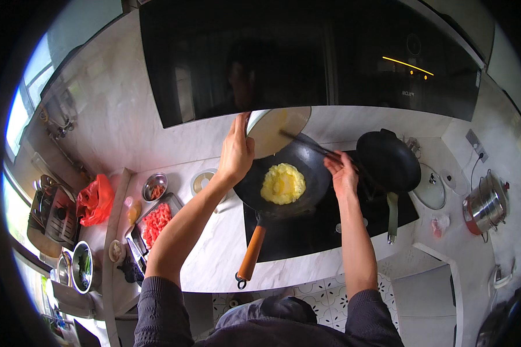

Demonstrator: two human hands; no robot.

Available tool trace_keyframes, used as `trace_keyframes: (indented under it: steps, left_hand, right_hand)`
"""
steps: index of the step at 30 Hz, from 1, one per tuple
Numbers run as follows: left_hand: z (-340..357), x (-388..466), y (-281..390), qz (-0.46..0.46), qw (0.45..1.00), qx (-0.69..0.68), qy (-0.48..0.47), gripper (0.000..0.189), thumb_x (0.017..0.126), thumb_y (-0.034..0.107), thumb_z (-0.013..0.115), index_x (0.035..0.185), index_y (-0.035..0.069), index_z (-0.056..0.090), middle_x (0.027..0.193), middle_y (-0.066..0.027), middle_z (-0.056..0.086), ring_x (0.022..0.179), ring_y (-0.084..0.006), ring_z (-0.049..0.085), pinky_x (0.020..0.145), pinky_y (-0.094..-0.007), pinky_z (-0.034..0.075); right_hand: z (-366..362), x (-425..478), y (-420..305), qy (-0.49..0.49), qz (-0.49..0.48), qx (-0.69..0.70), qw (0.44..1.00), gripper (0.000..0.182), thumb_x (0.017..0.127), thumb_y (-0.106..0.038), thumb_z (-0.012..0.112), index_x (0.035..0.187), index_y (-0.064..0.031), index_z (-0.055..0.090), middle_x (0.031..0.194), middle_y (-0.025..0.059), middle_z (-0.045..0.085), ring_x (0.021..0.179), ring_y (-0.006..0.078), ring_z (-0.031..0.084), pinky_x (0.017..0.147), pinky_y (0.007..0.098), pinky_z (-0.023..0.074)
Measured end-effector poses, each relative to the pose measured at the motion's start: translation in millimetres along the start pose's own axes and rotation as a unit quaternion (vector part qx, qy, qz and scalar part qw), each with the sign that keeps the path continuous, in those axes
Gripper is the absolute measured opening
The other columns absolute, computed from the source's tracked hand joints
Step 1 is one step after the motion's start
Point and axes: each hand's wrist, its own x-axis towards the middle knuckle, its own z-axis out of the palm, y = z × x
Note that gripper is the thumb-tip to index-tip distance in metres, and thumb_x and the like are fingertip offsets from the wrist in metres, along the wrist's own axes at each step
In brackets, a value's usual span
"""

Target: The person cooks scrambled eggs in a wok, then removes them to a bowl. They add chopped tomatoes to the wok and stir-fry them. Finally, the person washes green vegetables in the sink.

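My left hand grips the rim of a pale bowl, which it holds tilted above the far side of a dark wok. Dark chopsticks are in my right hand, their tips reaching to the inside of the bowl. Yellow egg, puffed at its edge and wetter in the middle, lies in the wok. The wok sits on a black cooktop, its orange-brown handle pointing towards me.
A dark frying pan stands on the cooktop's right, beside a glass lid. A tray of cut red pieces, a knife and small bowls lie left. A black range hood hangs above the wok. A steel steamer pot stands far right.
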Motion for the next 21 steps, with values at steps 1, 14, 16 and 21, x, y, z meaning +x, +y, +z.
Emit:
trace_keyframes:
  steps: [1,14,16,21]
  left_hand:
    - [1,-2,-2,0.014,1.0,0.008,0.012,0.053,0.075,-0.011,0.041,0.127,0.0,0.036,0.12,-0.0274,0.05,0.105,-0.0465,0.051,0.09,-0.0445,0.044]
    - [2,-3,0,0.041,0.998,0.008,0.046,0.054,0.075,-0.011,0.04,0.127,0.001,0.035,0.116,-0.0291,0.053,0.104,-0.0491,0.051,0.089,-0.0454,0.043]
    - [1,-2,0,0.054,0.997,0.016,0.054,0.054,0.074,-0.011,0.04,0.126,0.0,0.036,0.117,-0.0291,0.053,0.104,-0.049,0.05,0.09,-0.0451,0.043]
    - [0,-2,6,0.056,0.997,0.005,0.052,0.053,0.074,-0.011,0.04,0.125,0.0,0.037,0.117,-0.0289,0.053,0.107,-0.0483,0.049,0.092,-0.0451,0.042]
  right_hand:
    - [-4,-5,4,-0.036,0.032,-0.016,0.999,0.029,0.093,-0.023,0.053,0.104,0.0027,0.057,0.096,0.0179,0.065,0.083,0.0258,0.066,0.078,0.0361,0.054]
    - [-24,-20,26,0.03,0.093,0.062,0.993,0.029,0.092,-0.022,0.054,0.104,0.0034,0.057,0.09,0.0171,0.066,0.079,0.0249,0.067,0.077,0.0345,0.0557]
    - [-20,-20,23,0.042,0.08,0.082,0.993,0.028,0.092,-0.022,0.054,0.104,0.0036,0.057,0.09,0.0171,0.066,0.079,0.0249,0.067,0.076,0.0347,0.0556]
    - [-14,-22,16,0.014,0.084,0.031,0.996,0.029,0.091,-0.022,0.055,0.102,0.0038,0.058,0.09,0.0172,0.066,0.079,0.0255,0.067,0.074,0.0347,0.0551]
